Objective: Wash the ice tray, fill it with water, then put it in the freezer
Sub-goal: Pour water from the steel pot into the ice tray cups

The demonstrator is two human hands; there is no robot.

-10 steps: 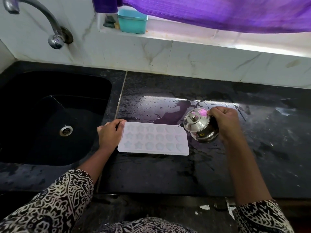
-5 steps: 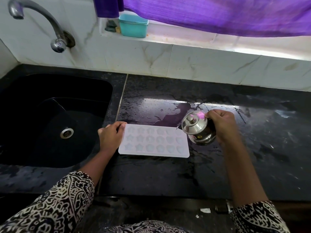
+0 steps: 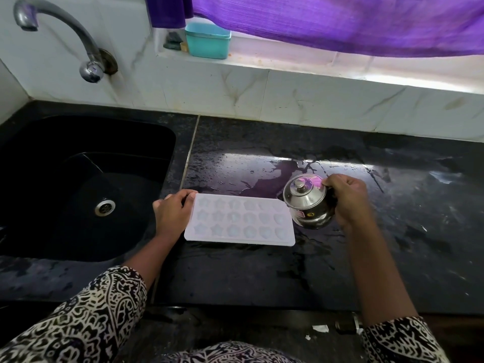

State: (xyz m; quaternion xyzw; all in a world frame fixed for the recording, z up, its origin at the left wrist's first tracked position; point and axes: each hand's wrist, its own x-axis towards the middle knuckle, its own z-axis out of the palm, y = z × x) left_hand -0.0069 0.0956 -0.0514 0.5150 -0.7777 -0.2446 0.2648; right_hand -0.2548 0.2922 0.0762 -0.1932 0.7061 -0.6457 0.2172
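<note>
We count one ice tray (image 3: pixel 239 221), white, lying flat on the wet black surface (image 3: pixel 262 271) just right of the sink (image 3: pixel 117 137). It has eighteen moulds in three rows of six, stars toward the left and rounder shapes toward the right. We cannot tell whether any of them holds water.

The left hand (image 3: pixel 171 212) has its fingers curled on the tray's left short edge, holding it. The right hand (image 3: pixel 347 197) wraps its fingers round one steel pot (image 3: pixel 309 205), lid on, tilted toward the tray's far right corner; its contents are hidden.

We also see one tap (image 3: pixel 65 30), one teal box (image 3: pixel 208 40) on the windowsill, and one purple curtain (image 3: pixel 340 19).
</note>
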